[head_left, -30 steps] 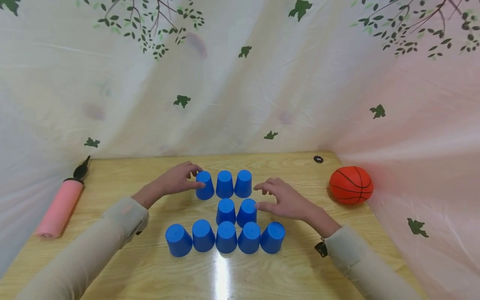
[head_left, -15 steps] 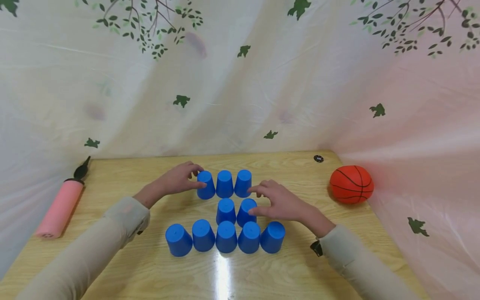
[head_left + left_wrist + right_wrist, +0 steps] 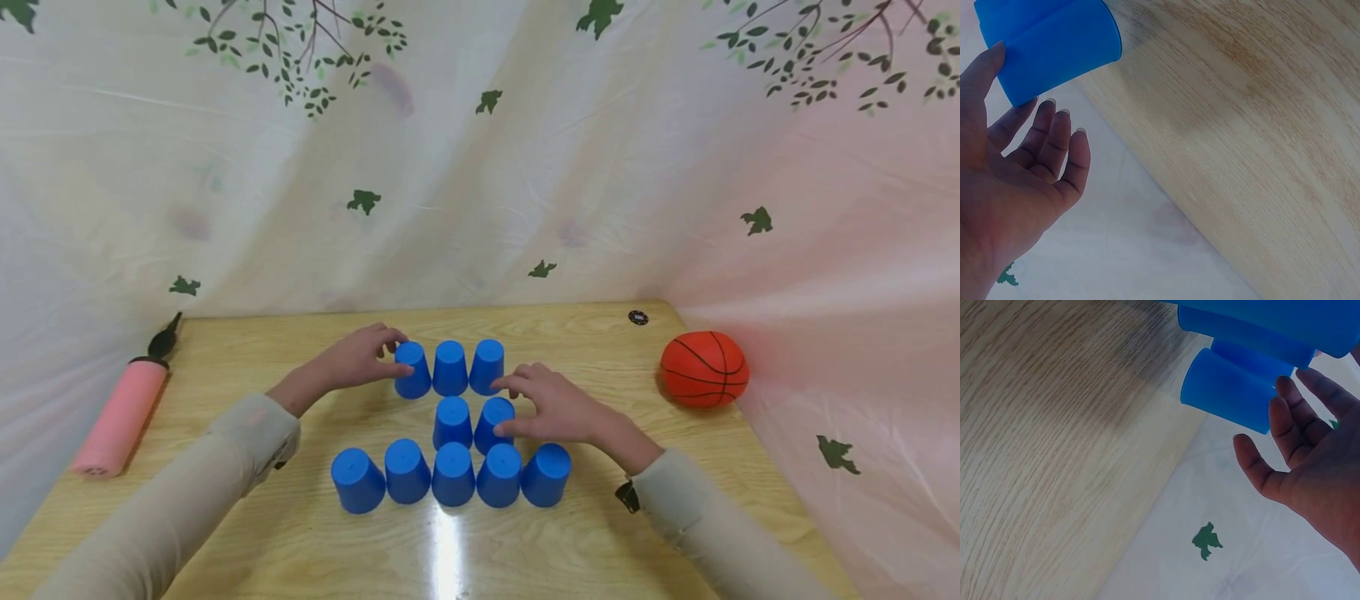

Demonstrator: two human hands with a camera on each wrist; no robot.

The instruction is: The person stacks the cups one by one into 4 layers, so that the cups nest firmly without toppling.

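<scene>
Upside-down blue cups stand in three rows on the wooden table. My left hand [image 3: 354,358] pinches the back row's left cup [image 3: 412,382] between thumb and fingers. In the left wrist view the thumb lies on that cup's side, the index finger at its base edge and the other fingers curl loosely beside it. My right hand [image 3: 557,407] has its index fingertip at the lower side of the back row's right cup [image 3: 487,362], its thumb at the middle row's right cup [image 3: 491,417]. The back row's middle cup [image 3: 450,367] stands between the hands.
Several blue cups form the front row [image 3: 453,479], nearest the person; the middle row's left cup [image 3: 452,421] stands behind it. A pink hand pump [image 3: 123,417] lies at left, a small orange basketball [image 3: 703,369] at right, a black chip [image 3: 638,317] at back right.
My right hand has moved left, its fingertips coming up to the right cups of the back and middle rows. The left hand and its cup have shifted slightly right.
</scene>
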